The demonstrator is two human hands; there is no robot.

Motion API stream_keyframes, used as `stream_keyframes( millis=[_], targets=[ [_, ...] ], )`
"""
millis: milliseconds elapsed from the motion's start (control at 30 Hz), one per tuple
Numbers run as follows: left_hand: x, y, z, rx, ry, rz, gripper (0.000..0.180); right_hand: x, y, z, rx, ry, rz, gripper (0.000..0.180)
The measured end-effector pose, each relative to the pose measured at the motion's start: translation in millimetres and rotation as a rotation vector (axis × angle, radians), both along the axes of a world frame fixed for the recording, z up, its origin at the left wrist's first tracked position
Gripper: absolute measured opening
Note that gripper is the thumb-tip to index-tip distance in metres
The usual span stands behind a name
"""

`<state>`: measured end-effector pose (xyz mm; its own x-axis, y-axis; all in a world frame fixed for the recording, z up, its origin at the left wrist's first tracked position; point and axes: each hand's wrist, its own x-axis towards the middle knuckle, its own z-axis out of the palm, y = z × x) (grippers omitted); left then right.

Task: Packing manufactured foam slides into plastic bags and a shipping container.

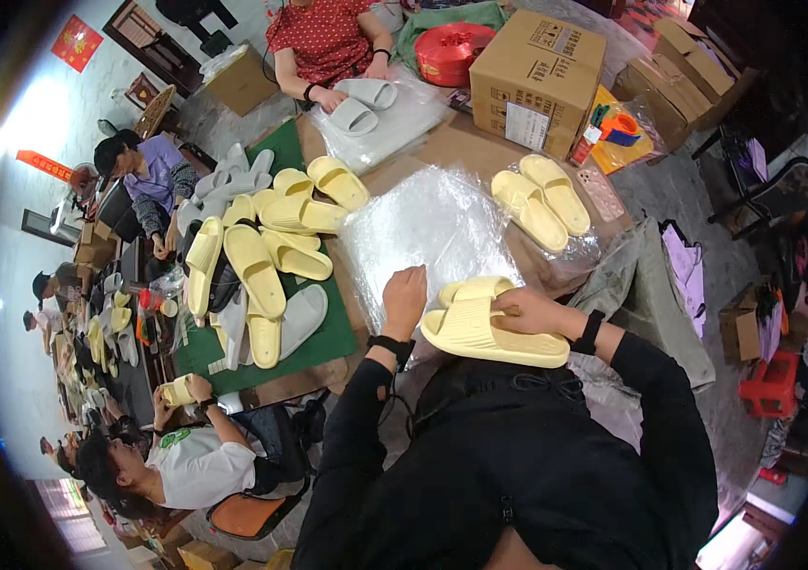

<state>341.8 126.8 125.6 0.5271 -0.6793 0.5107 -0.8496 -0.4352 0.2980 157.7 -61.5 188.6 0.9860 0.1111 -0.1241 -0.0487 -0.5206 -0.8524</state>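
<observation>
My right hand (pixel 532 312) is closed on a pair of pale yellow slide sandals (pixel 494 334), its fingers inside the foot opening of the nearer one. The second slide is mostly hidden behind the first. Just left of them, my left hand (pixel 405 299) has its fingers drawn together on the near left part of a stack of clear plastic bags (pixel 428 214), apparently pinching a bag; the fingertips are partly hidden. Beyond the bags to the right, another pair of yellow slides (pixel 545 204) lies side by side on clear plastic.
Yellow and grey slides (pixel 257 271) are heaped on a green mat (pixel 328 337) at the left. A cardboard box (pixel 537 81) and a red roll (pixel 454 54) stand at the far side. A person in red (pixel 328 43) handles grey slides; a person in white (pixel 200 465) holds a yellow one.
</observation>
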Motion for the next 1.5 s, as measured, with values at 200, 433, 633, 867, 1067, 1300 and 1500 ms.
stream_keyframes(
  millis=[200, 433, 633, 867, 1067, 1300, 1500],
  targets=[
    [-16.0, 9.2, 4.0, -0.095, 0.061, 0.014, 0.010, 4.5, -3.4, 22.5, -0.129, -0.038, 0.033, 0.028],
    [-32.5, -5.9, 25.6, -0.253, 0.186, 0.114, 0.010, 6.9, -8.3, -12.9, -0.269, -0.254, -0.232, 0.024],
    [-45.0, -21.3, 26.5, -0.265, 0.354, -0.063, 0.014, 32.3, 0.6, -19.7, -0.319, -0.275, -0.213, 0.025],
    [-62.7, -40.9, 63.6, -0.211, 0.339, -0.310, 0.023, 66.3, 0.3, -51.3, -0.387, -0.424, -0.463, 0.042],
    [-76.7, -47.4, 90.3, -0.122, 0.669, -0.540, 0.014, 103.2, -17.2, -49.4, -0.630, -0.639, -0.516, 0.028],
    [-57.5, -80.5, 113.2, -0.402, 1.072, -0.156, 0.010, 118.1, -36.4, -23.3, -0.342, -0.258, -0.166, 0.024],
    [-38.6, -67.9, 93.4, -0.647, 1.209, 0.026, 0.013, 33.3, -27.0, 45.6, 0.776, 0.196, 0.007, 0.064]
  ],
)
